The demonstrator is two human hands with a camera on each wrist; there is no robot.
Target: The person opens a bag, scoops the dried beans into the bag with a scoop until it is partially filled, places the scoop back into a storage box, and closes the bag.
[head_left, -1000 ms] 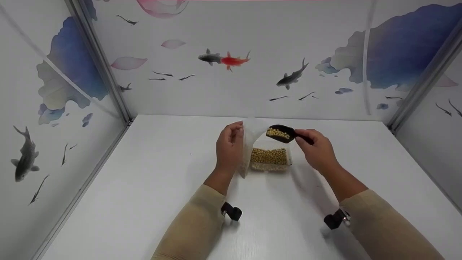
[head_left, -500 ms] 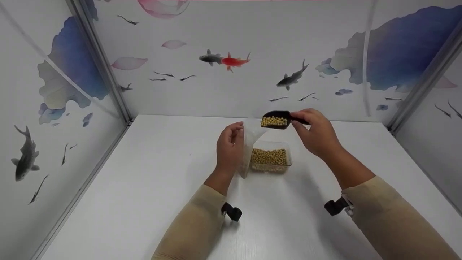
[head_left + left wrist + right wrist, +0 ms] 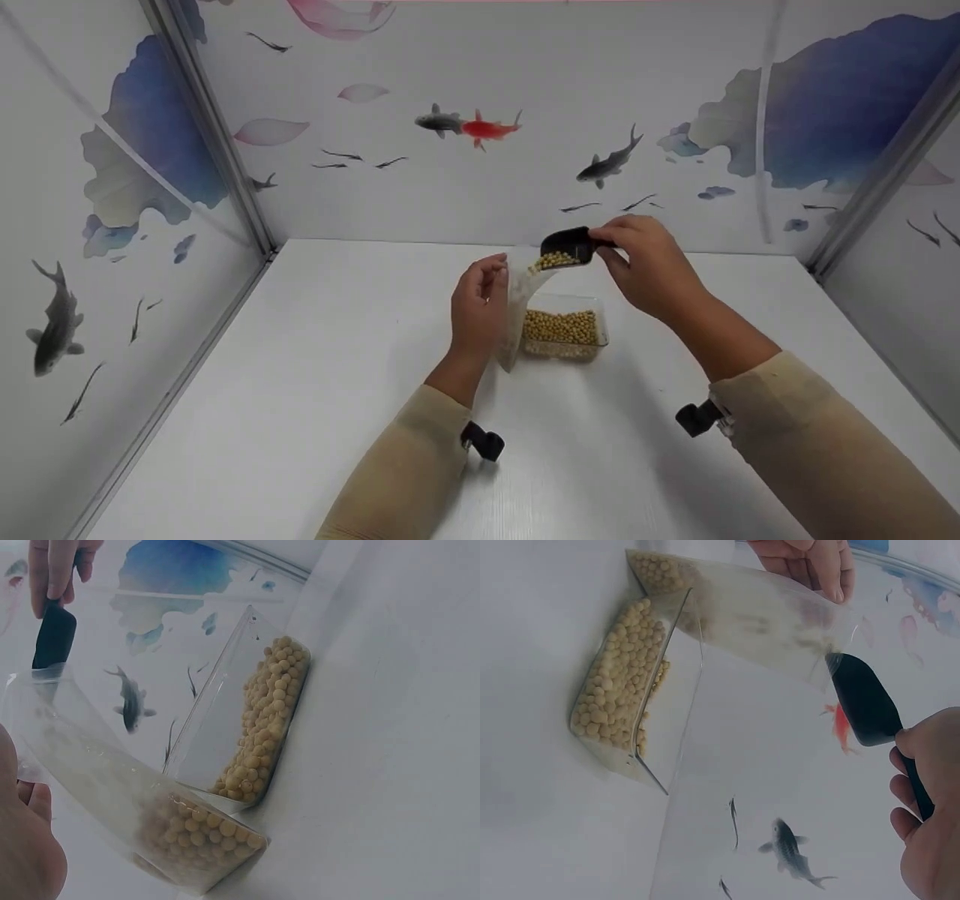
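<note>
Head view: right hand (image 3: 651, 264) grips scoop (image 3: 570, 241), tip leftward, long axis crosswise; left hand (image 3: 478, 307) holds bag (image 3: 514, 319).

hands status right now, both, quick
Left hand: closed, holding the clear bag near its top.
Right hand: closed, holding the black scoop by its handle, tip at the bag's mouth.

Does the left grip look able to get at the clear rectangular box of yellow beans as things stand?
Probably not directly: the left grip is holding the tall translucent plastic bag, which stands between it and the clear box.
</note>
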